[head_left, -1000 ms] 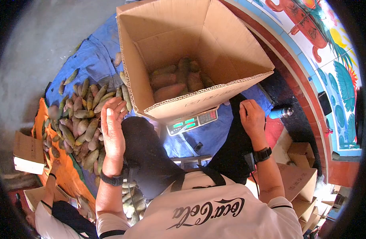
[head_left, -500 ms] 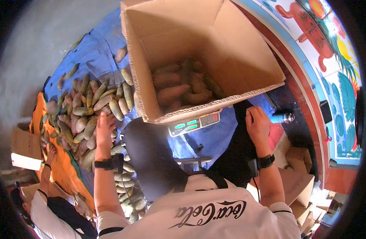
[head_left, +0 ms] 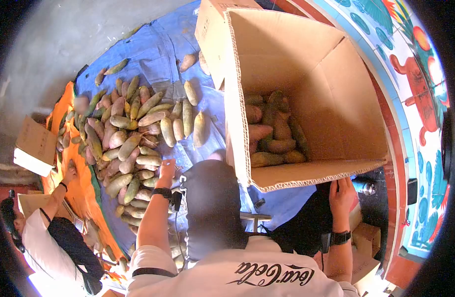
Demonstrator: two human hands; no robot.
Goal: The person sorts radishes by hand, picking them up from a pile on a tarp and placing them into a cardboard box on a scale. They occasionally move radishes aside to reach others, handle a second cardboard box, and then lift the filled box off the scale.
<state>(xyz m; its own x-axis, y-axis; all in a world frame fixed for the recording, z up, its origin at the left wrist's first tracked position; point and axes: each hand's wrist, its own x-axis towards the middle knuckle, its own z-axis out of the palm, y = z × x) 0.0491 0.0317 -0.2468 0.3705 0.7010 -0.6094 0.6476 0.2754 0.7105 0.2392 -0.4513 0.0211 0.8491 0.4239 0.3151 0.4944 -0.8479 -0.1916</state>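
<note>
My left hand [head_left: 168, 171] is beside my knee at the near edge of a pile of long green and reddish vegetables [head_left: 119, 123]; its fingers look loosely apart, with nothing visible in them. My right hand [head_left: 341, 194] is right below the near edge of a large open cardboard box [head_left: 331, 89], its fingers bent together and nothing visible in them. Inside the box, several of the same vegetables [head_left: 282, 129] lie at the bottom.
The pile lies on a blue tarp [head_left: 160, 49] and orange cloth [head_left: 79, 185]. At the lower left, a person in a white shirt [head_left: 52, 247] reaches toward the vegetables. Another carton [head_left: 211, 39] stands behind the box. A shiny cylindrical object [head_left: 367, 188] is to the right.
The view has shifted, so the box and pile appear farther right. My left hand is lower beside my knee, its fingers less spread. The scale's display is no longer visible.
</note>
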